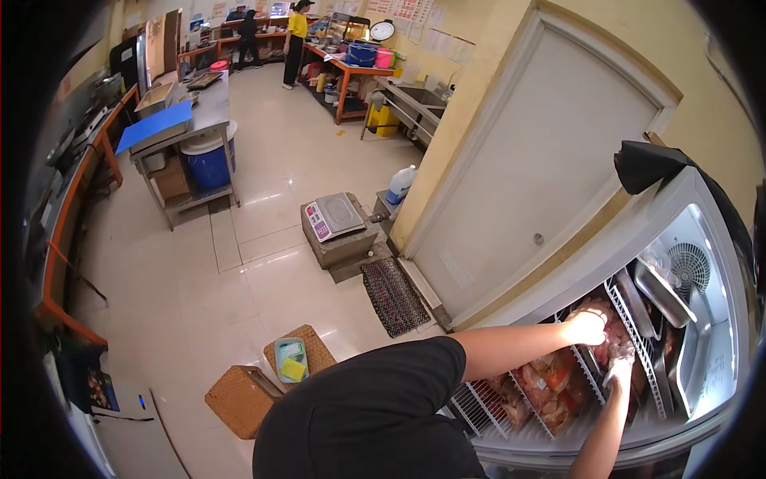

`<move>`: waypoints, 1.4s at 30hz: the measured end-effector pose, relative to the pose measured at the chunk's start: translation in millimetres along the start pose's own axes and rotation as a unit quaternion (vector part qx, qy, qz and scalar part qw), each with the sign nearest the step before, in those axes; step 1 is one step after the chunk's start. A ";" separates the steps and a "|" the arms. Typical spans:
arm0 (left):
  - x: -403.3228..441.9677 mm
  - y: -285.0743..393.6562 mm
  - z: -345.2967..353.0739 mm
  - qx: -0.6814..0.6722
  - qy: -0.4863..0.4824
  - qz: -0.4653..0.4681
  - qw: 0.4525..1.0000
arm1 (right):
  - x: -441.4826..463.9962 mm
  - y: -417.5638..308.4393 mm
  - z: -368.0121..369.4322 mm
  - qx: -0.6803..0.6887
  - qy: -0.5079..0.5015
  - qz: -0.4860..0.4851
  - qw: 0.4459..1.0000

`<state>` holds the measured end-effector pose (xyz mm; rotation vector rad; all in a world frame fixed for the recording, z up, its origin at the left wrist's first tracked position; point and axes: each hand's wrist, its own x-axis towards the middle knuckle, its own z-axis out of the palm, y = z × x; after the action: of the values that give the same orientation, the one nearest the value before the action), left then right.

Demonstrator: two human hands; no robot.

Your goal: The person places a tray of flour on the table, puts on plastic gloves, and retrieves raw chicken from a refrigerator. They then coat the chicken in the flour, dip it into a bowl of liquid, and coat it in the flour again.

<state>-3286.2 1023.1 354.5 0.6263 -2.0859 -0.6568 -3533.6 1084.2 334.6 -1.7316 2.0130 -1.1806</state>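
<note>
Both arms reach into an open upright fridge (710,375) with white wire shelves. My left hand (586,326), seemingly in a clear plastic glove, is closed on pinkish raw meat (613,331) on one shelf. Just below it, my right hand (620,363), gloved too, grips the near side of the same meat. Fingertips of both hands are partly hidden by the meat and glare. More raw meat pieces (550,391) lie on the neighbouring shelf, some orange-tinted. Metal trays (662,291) stand on the shelves nearer the fridge fan.
A closed grey door (527,160) is beside the fridge. A digital scale (335,215) rests on a concrete block, with a woven mat (395,295) near it. Wicker stools (239,399) hold a small basin (290,359). Two people (295,40) stand at the back near a steel table (211,104).
</note>
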 end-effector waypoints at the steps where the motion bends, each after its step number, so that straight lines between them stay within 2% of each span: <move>1: 5.7 -12.5 21.1 0.001 0.061 0.031 0.998 | 7.3 20.3 3.1 0.053 0.029 -0.012 0.998; 2: 7.5 -18.6 34.2 0.001 0.121 0.061 0.991 | 13.9 45.6 5.0 0.044 0.107 -0.014 0.993; 3: 8.1 -16.6 26.8 -0.002 0.063 0.040 0.997 | -3.6 7.3 8.8 0.103 0.130 0.063 0.984; 4: 7.1 -19.0 25.3 0.000 0.045 0.045 0.998 | -23.0 -38.7 14.2 0.164 0.161 0.135 0.964; 5: 10.2 -35.1 36.9 0.012 0.101 0.140 0.985 | -18.8 -34.1 3.5 0.104 0.111 0.146 0.978; 6: 15.8 -49.9 48.1 0.035 0.208 0.295 0.932 | -6.6 -5.6 0.7 0.072 0.107 0.077 0.989; 7: 18.4 -57.7 56.0 0.046 0.285 0.384 0.877 | -27.7 -66.5 16.5 0.298 0.104 0.088 0.945; 8: 18.0 -61.2 59.1 0.006 0.239 0.359 0.902 | -25.3 -51.6 12.4 0.163 0.143 0.120 0.969; 10: 11.8 -51.4 42.6 -0.022 0.266 0.359 0.894 | -33.9 -68.5 18.2 0.202 0.177 0.110 0.957; 11: 15.5 -50.1 37.8 0.209 0.082 0.301 0.927 | -40.2 -73.0 12.8 0.016 0.157 0.094 0.983; 12: 11.4 -6.2 -2.1 0.246 -0.142 0.184 0.941 | -47.0 -77.3 6.8 -0.172 0.149 0.076 0.971; 13: 1.6 24.0 -18.7 0.060 -0.068 -0.004 0.996 | -58.2 -81.3 9.6 -0.177 0.198 0.042 0.963; 14: 6.6 17.3 -11.0 0.096 -0.079 0.008 0.992 | -72.2 -89.8 12.7 -0.088 0.263 -0.012 0.961; 15: 13.7 5.9 4.8 0.068 -0.032 -0.062 0.995 | -82.3 -100.0 18.9 0.024 0.313 -0.079 0.946; 16: 14.2 9.4 5.4 0.055 -0.014 -0.088 0.994 | -91.1 -106.1 20.7 0.097 0.333 -0.128 0.929; 17: 13.8 8.7 7.4 0.019 0.037 -0.060 0.997 | -99.2 -111.5 21.4 0.129 0.329 -0.150 0.923; 19: 15.3 3.4 12.2 0.006 0.062 -0.042 0.997 | -118.0 -105.1 13.4 0.029 0.315 -0.187 0.930; 20: 14.6 4.1 12.7 -0.010 0.080 -0.033 0.996 | -130.2 -104.6 8.2 0.150 0.256 -0.161 0.941; 21: 15.0 4.4 13.1 0.001 0.084 -0.043 0.996 | -142.3 -104.1 2.9 0.279 0.205 -0.125 0.930; 22: 14.9 5.1 13.9 0.012 0.085 -0.053 0.995 | -154.0 -112.7 -3.5 0.394 0.167 -0.078 0.901; 23: 13.3 6.6 11.3 0.032 0.064 -0.058 0.996 | -178.9 -126.1 -14.3 0.516 0.132 -0.038 0.846; 25: 10.8 8.4 5.2 0.048 0.019 -0.046 0.998 | -223.6 -124.5 -20.0 0.463 0.191 -0.046 0.864; 26: 7.3 10.3 7.9 0.044 -0.006 -0.031 0.999 | -247.8 -104.7 -16.9 0.274 0.275 -0.077 0.919; 27: -4.4 14.7 16.7 -0.039 0.064 0.089 0.993 | -275.7 -85.4 -13.7 0.068 0.342 -0.095 0.932; 28: -22.4 21.9 27.5 -0.131 0.129 0.203 0.962 | -312.3 -85.1 -12.0 0.047 0.362 -0.036 0.930; 29: -42.8 41.1 35.5 -0.163 0.121 0.220 0.954 | -349.0 -84.4 -10.6 0.029 0.377 0.023 0.926; 30: -63.9 62.8 45.9 -0.201 0.110 0.236 0.944 | -394.3 -103.9 -11.5 0.205 0.361 0.133 0.900; 32: -113.0 93.0 85.1 -0.273 -0.011 0.266 0.925 | -492.1 -117.8 -4.6 0.335 0.340 0.299 0.826; 34: -177.0 144.6 121.7 -0.309 -0.153 0.291 0.892 | -594.9 -128.6 20.9 0.261 0.358 0.421 0.791; 35: -207.6 174.5 138.6 -0.290 -0.221 0.359 0.859 | -643.5 -143.3 35.7 0.229 0.380 0.465 0.766; 37: -281.4 237.5 185.3 -0.304 -0.322 0.446 0.778 | -726.7 -186.5 67.0 0.159 0.470 0.486 0.719; 39: -360.3 311.3 206.9 -0.321 -0.420 0.532 0.661 | -844.3 -189.1 138.7 0.020 0.535 0.510 0.673; 41: -436.5 373.8 231.0 -0.282 -0.468 0.621 0.562 | -931.7 -216.7 185.0 0.142 0.648 0.487 0.569; 42: -470.7 400.5 249.5 -0.226 -0.481 0.658 0.534 | -960.5 -236.9 202.7 0.172 0.684 0.475 0.526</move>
<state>-3325.8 1674.4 218.6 -1.9298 -2.2848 -0.5228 -2972.3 1879.1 64.7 1.0592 2.2208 -2.3067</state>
